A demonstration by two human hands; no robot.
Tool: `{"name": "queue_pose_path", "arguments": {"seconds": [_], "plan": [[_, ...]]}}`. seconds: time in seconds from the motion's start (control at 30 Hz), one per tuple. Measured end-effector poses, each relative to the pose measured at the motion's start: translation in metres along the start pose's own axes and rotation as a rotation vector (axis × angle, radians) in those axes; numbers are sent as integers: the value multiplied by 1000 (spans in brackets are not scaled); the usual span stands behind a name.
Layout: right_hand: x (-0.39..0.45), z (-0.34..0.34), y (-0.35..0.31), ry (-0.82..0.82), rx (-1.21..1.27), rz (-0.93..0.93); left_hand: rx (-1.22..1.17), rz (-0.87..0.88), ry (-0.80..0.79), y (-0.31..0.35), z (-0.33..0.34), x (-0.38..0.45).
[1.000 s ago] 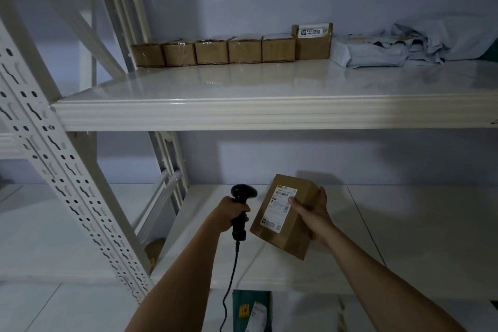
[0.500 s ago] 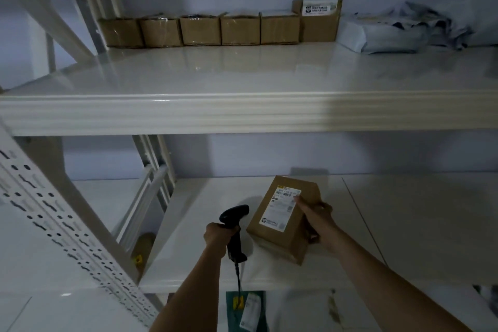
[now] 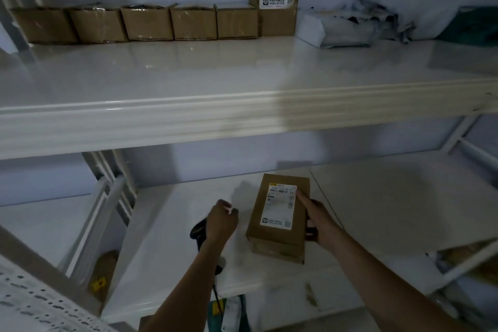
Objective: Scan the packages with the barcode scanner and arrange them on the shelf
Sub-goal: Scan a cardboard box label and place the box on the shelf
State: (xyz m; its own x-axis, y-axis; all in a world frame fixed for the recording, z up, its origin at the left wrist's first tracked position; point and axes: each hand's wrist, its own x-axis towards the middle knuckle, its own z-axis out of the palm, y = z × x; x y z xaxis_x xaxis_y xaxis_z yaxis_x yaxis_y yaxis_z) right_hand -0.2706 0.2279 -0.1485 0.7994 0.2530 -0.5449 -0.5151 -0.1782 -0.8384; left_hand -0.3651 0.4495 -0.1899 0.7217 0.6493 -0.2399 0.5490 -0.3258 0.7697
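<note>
Hands flank the brown cardboard package (image 3: 279, 217) on the lower white shelf (image 3: 175, 237): right hand (image 3: 318, 219) grips its near-right edge, long axis running away, left hand (image 3: 221, 221) clutches the black barcode scanner (image 3: 198, 232) just left.

The right hand (image 3: 320, 219) holds a brown box (image 3: 279, 217) by its side, with one finger lying on the white label (image 3: 279, 206). The box sits on the lower shelf (image 3: 172, 226). Just left of that grip, the left hand (image 3: 219, 222) curls round the black scanner (image 3: 198, 232). Far above both hands, a row of brown boxes (image 3: 145, 23) stands at the back of the upper shelf (image 3: 188, 73), with grey bags (image 3: 353, 27) beside them.
</note>
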Motion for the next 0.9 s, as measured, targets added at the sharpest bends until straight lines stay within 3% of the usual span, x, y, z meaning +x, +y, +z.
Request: {"name": "queue_pose_path", "arguments": {"seconds": [0.1,0.17,0.33,0.63,0.9], "plan": [[-12,-29,-5,91,117,37,-603,-73,-509,63,39,-24],[-22,-55,-11,156,228,18,-782,-121,-677,96,65,-41],[-54,-134,-17,273,459,-187,-926,-95,-757,165,117,-84],[-121,-260,-36,404,530,-321,-805,-7,-759,273,175,-183],[-197,-407,-76,406,487,-424,-808,138,-785,392,241,-292]]}}
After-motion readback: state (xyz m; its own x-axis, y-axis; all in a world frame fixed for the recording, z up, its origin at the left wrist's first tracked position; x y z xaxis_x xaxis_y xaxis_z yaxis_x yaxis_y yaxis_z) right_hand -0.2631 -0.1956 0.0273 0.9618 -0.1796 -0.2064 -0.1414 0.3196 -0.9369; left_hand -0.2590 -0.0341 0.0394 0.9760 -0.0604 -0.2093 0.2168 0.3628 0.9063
